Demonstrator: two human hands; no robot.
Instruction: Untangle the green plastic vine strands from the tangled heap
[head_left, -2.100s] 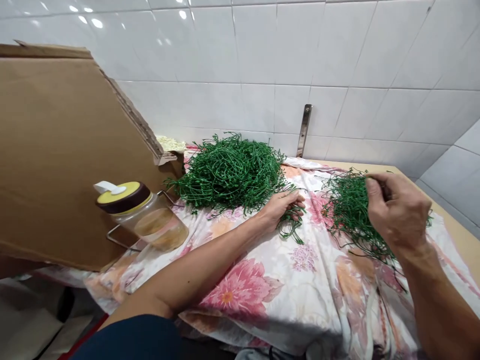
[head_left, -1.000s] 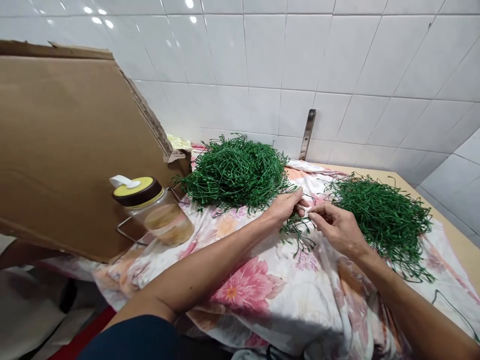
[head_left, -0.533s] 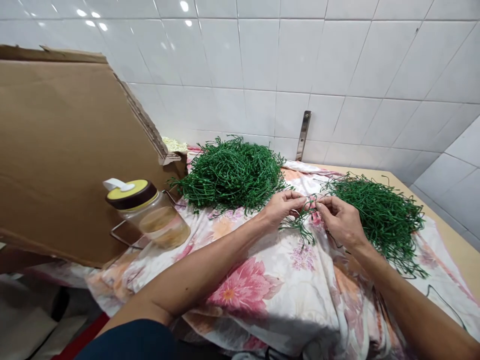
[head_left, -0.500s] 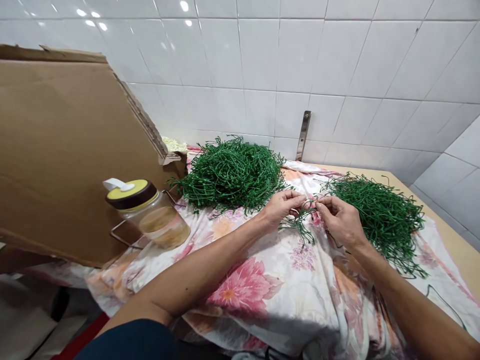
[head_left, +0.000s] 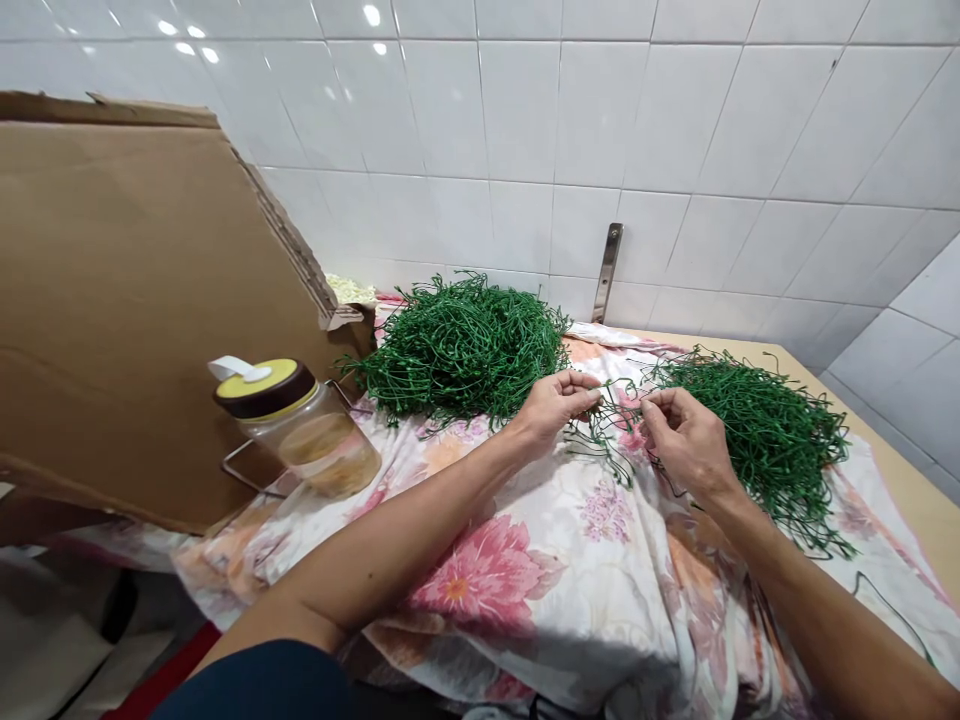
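My left hand (head_left: 559, 408) pinches a small bunch of thin green stems (head_left: 604, 440), which hangs over the flowered cloth (head_left: 600, 590). To its right my right hand (head_left: 684, 435) is closed, thumb against fingers, at the ends of the same stems. Behind my left hand lies a large tangled heap of green stems (head_left: 469, 345). A second heap of green stems (head_left: 757, 440) sits just right of my right hand.
A clear jar (head_left: 330, 450) with a yellow and brown lid leans at the left, beside a big cardboard sheet (head_left: 135, 300). A metal bracket (head_left: 608, 270) stands against the tiled wall (head_left: 517, 110). One loose stem lies at the far right.
My hands have drawn slightly apart, my left hand moving a little left and my right hand a little right. The stems between them are more spread out.
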